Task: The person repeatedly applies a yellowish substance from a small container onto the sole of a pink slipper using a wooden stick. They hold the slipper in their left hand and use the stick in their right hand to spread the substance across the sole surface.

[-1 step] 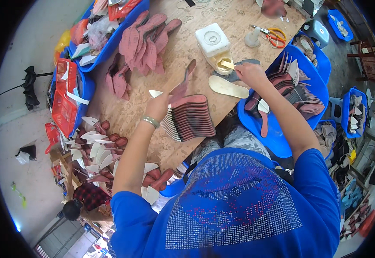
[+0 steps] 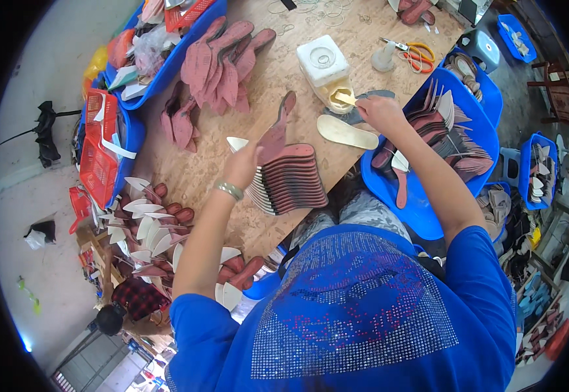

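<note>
My left hand point(image 2: 240, 170) is closed on a reddish shoe insole point(image 2: 274, 138), which stands out over the table with its narrow end pointing away from me. A white pointed tip point(image 2: 237, 143) shows beside those fingers. Just right of that hand lies a fanned row of similar insoles point(image 2: 294, 179), reddish with pale ends. My right hand point(image 2: 381, 113) grips a flat yellowish stick point(image 2: 346, 98), its end inside the opening of a cut white plastic jug point(image 2: 323, 60) coated with cream-coloured residue. A cream insole point(image 2: 347, 132) lies below the jug's opening.
More insoles are piled on the wooden table point(image 2: 278, 72) at far left point(image 2: 219, 62) and near left point(image 2: 157, 228). A blue tub of insoles point(image 2: 421, 202) stands at right. Orange-handled scissors point(image 2: 418, 55) and a small white bottle point(image 2: 383, 57) sit far right. Another person point(image 2: 137, 297) is at lower left.
My left hand and its insole have shifted very slightly. My right hand stays at the jug with the stick.
</note>
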`<state>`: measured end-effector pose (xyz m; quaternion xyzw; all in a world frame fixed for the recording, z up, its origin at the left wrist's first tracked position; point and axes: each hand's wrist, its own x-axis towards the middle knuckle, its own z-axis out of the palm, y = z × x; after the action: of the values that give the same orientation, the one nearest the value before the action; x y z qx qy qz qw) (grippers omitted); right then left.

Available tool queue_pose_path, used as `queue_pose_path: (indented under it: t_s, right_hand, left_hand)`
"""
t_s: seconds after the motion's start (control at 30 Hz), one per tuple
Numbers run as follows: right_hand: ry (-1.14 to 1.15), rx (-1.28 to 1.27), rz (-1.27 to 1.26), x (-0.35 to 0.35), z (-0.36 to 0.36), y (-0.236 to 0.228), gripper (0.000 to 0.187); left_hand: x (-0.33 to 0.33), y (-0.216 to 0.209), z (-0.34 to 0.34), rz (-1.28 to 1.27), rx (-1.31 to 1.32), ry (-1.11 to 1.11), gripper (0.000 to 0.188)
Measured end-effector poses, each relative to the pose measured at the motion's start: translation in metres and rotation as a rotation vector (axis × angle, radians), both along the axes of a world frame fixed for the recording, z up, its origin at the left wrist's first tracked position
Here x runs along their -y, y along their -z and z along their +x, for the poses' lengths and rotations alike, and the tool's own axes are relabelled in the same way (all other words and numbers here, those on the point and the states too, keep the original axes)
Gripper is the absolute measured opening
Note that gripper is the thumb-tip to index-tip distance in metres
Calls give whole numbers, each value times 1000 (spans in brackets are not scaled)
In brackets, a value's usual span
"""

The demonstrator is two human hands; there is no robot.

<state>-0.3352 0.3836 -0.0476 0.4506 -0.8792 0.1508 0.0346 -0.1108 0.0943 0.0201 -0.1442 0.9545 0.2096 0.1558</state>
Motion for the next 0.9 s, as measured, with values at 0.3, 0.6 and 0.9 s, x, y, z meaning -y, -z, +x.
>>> queue_pose_path:
  t_s: [0.3, 0.6, 0.9]
  right_hand:
    - [57, 103, -23, -30, 22, 7, 14]
    - [547, 1339, -386, -62, 80, -23, 23]
    - [348, 1203, -413, -48, 131, -2, 23]
  left_hand:
    - [-125, 13, 53, 1365, 74, -723, 32]
    - [-145, 43, 68, 1521, 12, -1076, 28]
    - [-134, 53, 70, 1745, 10, -1257, 21]
